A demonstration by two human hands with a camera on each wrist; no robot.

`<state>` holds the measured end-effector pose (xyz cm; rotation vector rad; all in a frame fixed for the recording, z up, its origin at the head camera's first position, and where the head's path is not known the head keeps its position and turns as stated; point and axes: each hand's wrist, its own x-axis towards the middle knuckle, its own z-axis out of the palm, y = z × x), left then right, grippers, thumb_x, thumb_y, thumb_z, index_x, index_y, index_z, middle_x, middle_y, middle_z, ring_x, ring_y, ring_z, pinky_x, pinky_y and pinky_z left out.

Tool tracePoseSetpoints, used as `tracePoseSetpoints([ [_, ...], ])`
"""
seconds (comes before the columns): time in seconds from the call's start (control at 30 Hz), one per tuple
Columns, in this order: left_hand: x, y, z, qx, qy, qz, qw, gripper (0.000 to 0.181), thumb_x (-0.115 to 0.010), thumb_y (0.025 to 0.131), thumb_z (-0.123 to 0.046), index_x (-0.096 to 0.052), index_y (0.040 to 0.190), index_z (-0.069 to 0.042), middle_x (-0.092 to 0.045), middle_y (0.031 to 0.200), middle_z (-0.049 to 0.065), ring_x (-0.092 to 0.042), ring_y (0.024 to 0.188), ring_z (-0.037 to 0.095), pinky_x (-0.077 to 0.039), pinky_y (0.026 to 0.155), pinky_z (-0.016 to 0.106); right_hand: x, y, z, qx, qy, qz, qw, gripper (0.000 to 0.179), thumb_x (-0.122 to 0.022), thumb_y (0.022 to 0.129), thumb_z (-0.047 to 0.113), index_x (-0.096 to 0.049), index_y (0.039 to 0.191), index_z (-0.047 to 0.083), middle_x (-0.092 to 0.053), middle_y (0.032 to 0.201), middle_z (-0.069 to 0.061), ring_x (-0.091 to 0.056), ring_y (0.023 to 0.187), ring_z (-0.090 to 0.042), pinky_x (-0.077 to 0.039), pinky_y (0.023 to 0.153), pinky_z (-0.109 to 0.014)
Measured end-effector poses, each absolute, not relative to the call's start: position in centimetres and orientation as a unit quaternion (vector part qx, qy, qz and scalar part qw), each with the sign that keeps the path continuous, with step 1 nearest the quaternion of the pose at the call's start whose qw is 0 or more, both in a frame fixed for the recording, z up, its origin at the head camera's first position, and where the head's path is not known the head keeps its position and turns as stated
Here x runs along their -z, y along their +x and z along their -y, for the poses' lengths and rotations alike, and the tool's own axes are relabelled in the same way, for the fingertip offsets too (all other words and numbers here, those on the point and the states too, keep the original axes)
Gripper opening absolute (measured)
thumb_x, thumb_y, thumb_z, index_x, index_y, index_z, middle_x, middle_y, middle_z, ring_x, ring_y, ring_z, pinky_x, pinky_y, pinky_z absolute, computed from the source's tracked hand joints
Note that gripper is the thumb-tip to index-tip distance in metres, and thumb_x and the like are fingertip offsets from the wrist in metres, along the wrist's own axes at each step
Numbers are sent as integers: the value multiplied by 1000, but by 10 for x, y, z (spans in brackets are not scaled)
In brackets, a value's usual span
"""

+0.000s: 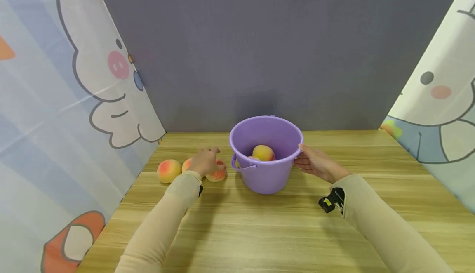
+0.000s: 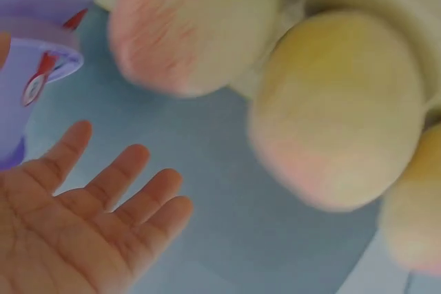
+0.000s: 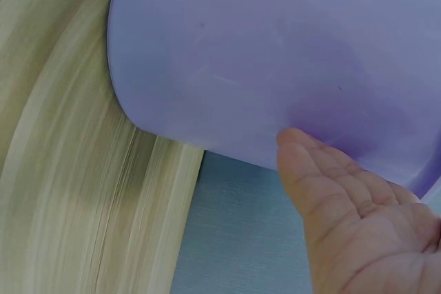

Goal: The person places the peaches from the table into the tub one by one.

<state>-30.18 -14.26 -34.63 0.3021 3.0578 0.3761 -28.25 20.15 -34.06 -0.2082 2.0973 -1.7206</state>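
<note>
the left hand [image 1: 205,162], fingers loosely spread and holding nothing, hovers by three peaches [image 1: 169,171]; the right hand [image 1: 320,164] grips the purple bucket [image 1: 264,179] at one side.

Tabletop of light wood grain [image 1: 259,231]. A purple bucket [image 1: 265,178] stands upright towards the rear. To its left, three yellow-and-red peaches lie in a row: the left peach [image 1: 168,170], the middle peach [image 1: 186,165], partly hidden, and the right peach [image 1: 216,176], nearest the bucket.
</note>
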Motion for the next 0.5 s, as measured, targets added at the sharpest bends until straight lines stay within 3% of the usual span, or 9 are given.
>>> tracePoseSetpoints([
  [0.27,385,-309,150,-125,84,-989,-12,58,-65,86,-34,-52,130,2,-56,122,26,-54,109,43,-47,90,50,340,-282,-199,622,-70,-753,206,74,-21,104,43,-21,140,-21,-30,141,-38,-31,132,-46,-25,109,-54],
  [0.5,400,-309,144,-73,109,-991,-41,53,-65,80,-31,-54,123,0,-58,105,21,-57,93,40,-46,84,49,339,-281,-199,621,-69,-753,205,73,-20,104,42,-20,139,-22,-30,140,-38,-31,132,-47,-26,108,-54],
])
